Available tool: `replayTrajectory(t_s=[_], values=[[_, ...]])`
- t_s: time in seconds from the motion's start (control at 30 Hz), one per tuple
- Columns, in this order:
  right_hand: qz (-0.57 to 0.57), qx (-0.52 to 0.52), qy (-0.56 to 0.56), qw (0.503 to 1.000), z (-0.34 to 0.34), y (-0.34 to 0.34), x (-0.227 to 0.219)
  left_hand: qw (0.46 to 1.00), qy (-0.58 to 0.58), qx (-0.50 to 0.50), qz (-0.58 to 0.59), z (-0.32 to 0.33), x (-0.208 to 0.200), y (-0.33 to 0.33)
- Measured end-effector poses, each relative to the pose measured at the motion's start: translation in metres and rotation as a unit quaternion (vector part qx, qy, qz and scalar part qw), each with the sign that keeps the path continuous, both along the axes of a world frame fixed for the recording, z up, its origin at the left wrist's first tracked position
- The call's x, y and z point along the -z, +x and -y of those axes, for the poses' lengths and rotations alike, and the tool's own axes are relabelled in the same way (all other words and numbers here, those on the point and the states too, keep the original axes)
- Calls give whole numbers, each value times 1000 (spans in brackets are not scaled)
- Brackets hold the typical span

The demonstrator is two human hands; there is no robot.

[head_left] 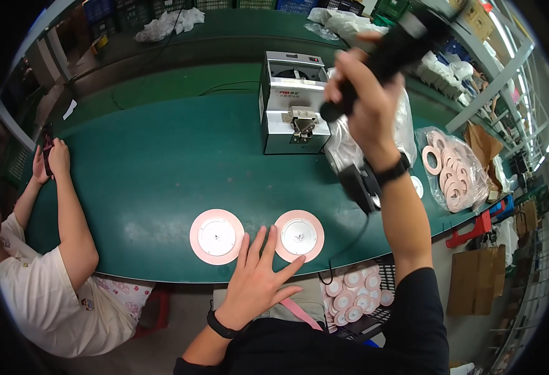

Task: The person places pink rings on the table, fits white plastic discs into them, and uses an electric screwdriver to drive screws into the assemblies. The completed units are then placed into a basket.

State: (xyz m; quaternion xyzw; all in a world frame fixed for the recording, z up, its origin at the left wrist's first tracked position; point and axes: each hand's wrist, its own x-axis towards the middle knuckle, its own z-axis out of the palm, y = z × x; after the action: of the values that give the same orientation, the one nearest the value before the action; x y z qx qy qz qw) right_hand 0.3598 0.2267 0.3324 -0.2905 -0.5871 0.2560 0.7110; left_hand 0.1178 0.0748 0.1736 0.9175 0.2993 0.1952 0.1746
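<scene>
Head view: from where I'm standing, the right hand (372, 97) is wrapped around a chunky black tool (405, 47), up above the green table (162, 150). The left hand (254, 275) isn't clamped on anything, fingers spread between the left disc (216, 237) and right disc (299, 236), both pink-rimmed and lying flat on the table.

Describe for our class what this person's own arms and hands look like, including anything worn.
The left hand and right hand wear no gloves. A black left wristband and a black right wristband circle the wrists. The dark right sleeve ends near the elbow, leaving the forearm bare.
</scene>
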Motion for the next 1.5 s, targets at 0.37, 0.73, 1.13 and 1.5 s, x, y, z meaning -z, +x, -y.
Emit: replayTrajectory(t_s=[0.37,0.73,1.13,1.5], values=[[-16,-55,-90,994,41,-8,26,1000,-16,-2,-7,-3,2,2],[17,-85,-89,992,152,-1,86,1000,-20,-19,-7,-2,5,3],[4,-53,-129,990,157,-10,96,999,-29,-23,-2,-1,2,4],[-6,-61,-125,990,161,-12,98,999,-25,-21,5,1,2,3]])
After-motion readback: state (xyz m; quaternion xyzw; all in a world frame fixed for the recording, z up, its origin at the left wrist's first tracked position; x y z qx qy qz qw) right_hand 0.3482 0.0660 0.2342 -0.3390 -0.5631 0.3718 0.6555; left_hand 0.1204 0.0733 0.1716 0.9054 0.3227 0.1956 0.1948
